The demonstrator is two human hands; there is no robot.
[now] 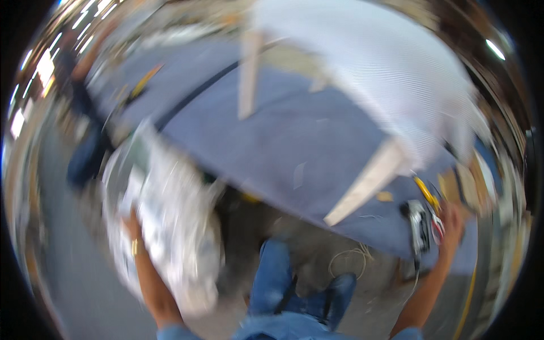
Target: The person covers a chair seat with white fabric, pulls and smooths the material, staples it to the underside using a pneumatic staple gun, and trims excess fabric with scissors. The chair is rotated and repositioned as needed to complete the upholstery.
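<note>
The whole picture is smeared by motion. My left hand, with a gold-coloured band at the wrist, is against a large whitish plastic bag; its fingers are too blurred to read. At the right end of the table, my right hand is beside a yellow tool and a red-and-white handle. Whether it grips either one is blurred. A grey-and-black power tool with a cord lies just left of that hand. Across the table, a piece wrapped in white ribbed sheeting has pale wooden legs pointing toward me.
Blue-grey cloth covers the table, and a black strap crosses it. Another yellow tool lies at the far left, near a person. Cardboard pieces stand at the right. A coiled cord hangs below the table's edge.
</note>
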